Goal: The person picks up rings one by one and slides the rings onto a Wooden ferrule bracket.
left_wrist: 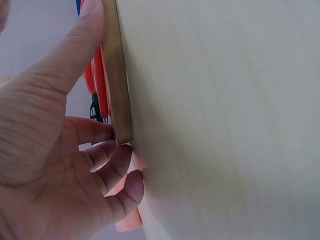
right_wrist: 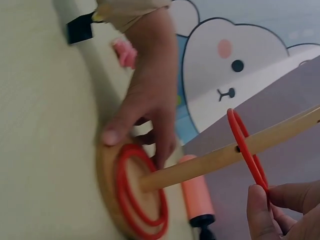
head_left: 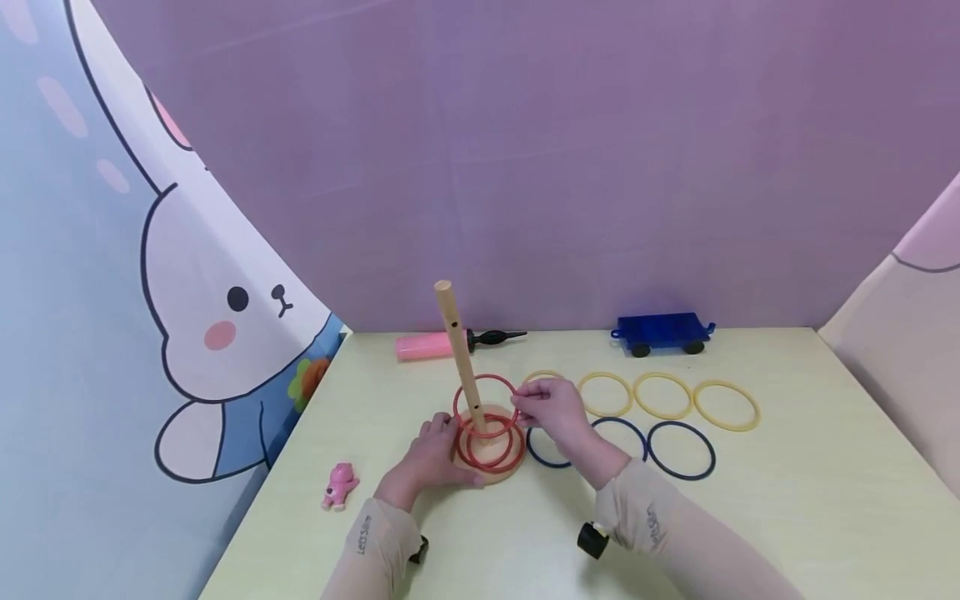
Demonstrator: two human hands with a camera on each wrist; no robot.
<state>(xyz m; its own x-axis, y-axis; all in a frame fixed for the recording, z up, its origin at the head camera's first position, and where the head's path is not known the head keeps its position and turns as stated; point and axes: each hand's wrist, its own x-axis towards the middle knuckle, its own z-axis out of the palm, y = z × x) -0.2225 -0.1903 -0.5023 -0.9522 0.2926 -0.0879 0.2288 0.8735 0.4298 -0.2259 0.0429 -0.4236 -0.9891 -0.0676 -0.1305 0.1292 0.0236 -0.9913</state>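
A wooden peg stands tilted on a round wooden base with two red rings lying on it. My right hand pinches a third red ring at its right edge. That ring is threaded over the peg and hangs partway down, tilted. In the right wrist view the held ring sits around the peg, pinched by my fingertips. My left hand grips the base's left rim; the left wrist view shows thumb and curled fingers on that rim.
Several yellow rings and three dark blue rings lie flat on the table right of the base. A blue toy cart and a pink tube with a black tip sit by the back wall. A pink toy figure lies at the left.
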